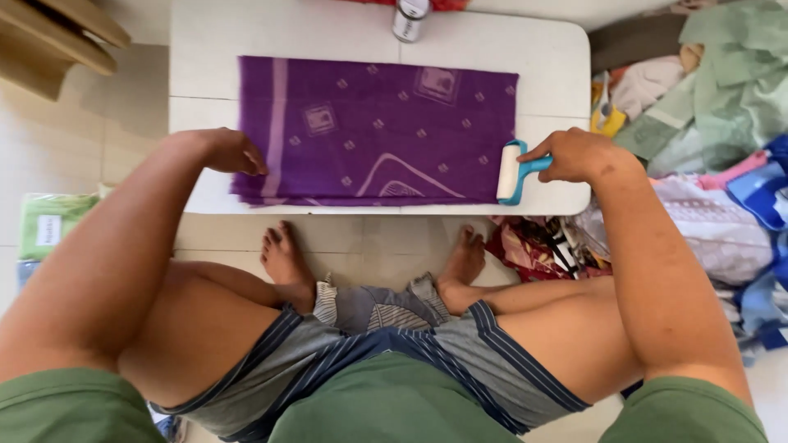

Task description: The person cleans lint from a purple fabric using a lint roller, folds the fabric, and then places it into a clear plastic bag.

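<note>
Head view | purple cloth point(373, 131) folded flat on white table point(525, 49) | left hand point(230, 152) fingers together, pressing cloth's left edge | right hand point(579, 154) gripping lint roller point(512, 171) at cloth's right edge | can point(410, 18) behind cloth

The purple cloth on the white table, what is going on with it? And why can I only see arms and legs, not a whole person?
The camera sits on the person's head and looks straight down, so you see only their arms, knees and bare feet. They sit on the floor at a low white table. A folded purple cloth with pale patterns lies flat on it. The left hand presses on the cloth's left edge. The right hand grips the blue handle of a lint roller, whose white roll rests at the cloth's right edge. A small can stands at the table's far side. A pile of clothes lies on the right, and a green packet on the left.
</note>
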